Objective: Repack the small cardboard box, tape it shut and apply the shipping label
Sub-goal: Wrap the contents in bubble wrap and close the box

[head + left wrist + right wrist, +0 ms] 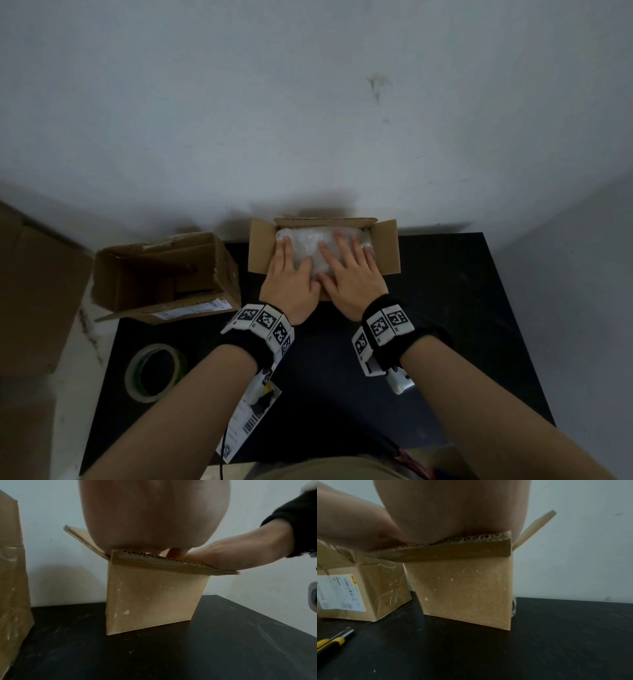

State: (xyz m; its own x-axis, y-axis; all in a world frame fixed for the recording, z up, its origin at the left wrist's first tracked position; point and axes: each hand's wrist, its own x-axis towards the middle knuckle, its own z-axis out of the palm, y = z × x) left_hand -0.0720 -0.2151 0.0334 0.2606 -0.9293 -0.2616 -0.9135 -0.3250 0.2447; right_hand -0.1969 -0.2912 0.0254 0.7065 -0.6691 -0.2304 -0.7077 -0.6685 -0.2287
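1. Head view: left hand (pixel 291 277) and right hand (pixel 349 274) lie flat, fingers straight, pressing the bubble-wrapped bundle (pixel 318 245) into the small cardboard box (pixel 262 246) on the black table (pixel 462 291). Even, gentle pressure should seat it below the flaps.
2. Left wrist view: palm bears on the near flap (pixel 171 563).
3. Right wrist view: the same palm-down pose; fingers hidden.

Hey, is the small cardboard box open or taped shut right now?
Open. The small cardboard box has its flaps spread outward, and the left hand and right hand press flat on the bubble-wrapped bundle inside.
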